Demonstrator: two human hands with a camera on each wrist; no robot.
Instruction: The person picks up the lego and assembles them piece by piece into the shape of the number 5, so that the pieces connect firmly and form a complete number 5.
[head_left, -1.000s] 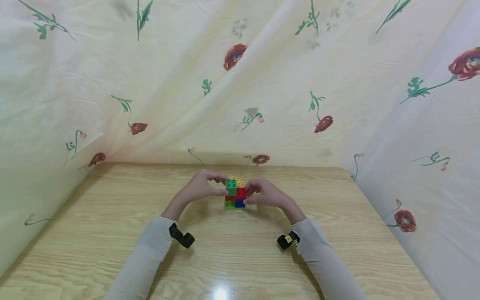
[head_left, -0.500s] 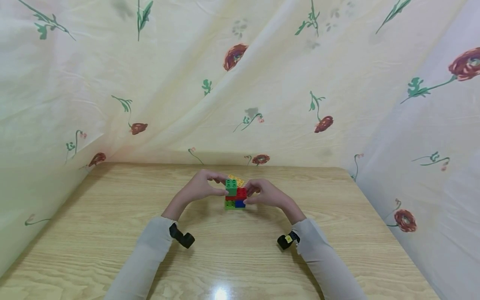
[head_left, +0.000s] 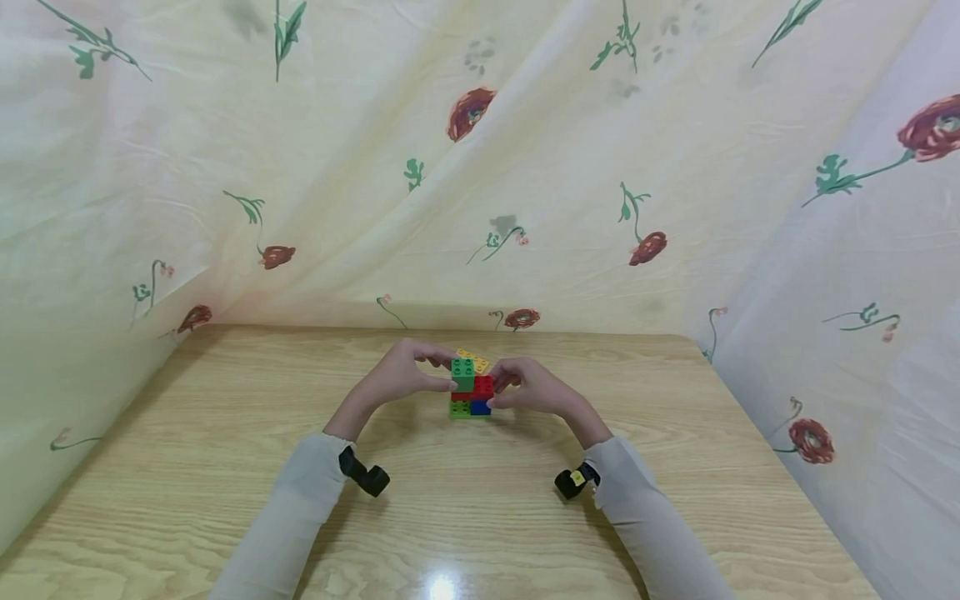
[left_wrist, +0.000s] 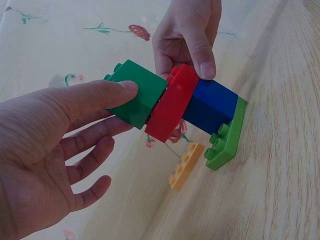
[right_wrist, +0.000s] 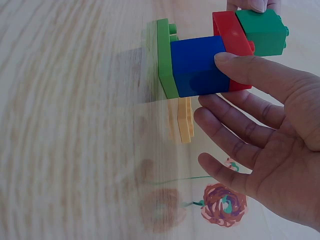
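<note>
Nothing has visibly shifted since the earlier frame: both hands and the stack of bricks keep their places. Left hand point(left_wrist: 45, 150) pinches the dark green brick point(left_wrist: 145, 92) between thumb and forefinger, its other fingers loosely bent and off the brick. Right hand point(right_wrist: 280, 150) pinches the blue brick point(right_wrist: 197, 65), thumb lying on its near face close to the red brick point(left_wrist: 172, 107), fingers on the far side.

Between the two hands, the stack stands upright on the bench point(head_left: 480, 508). Its base is a light green plate point(right_wrist: 165, 62); the blue brick sits on the plate's right-hand end, and bare studs show on the end toward the left hand. Red lies across the blue and overhangs those studs, while dark green sits on red's left half. Whether dark green is pressed fully down cannot be told.

Just beyond the stack, apart from both hands, a yellow studded piece point(left_wrist: 186, 166) lies on the bench. Farther past the hands hangs a flowered cloth point(head_left: 337, 167).
</note>
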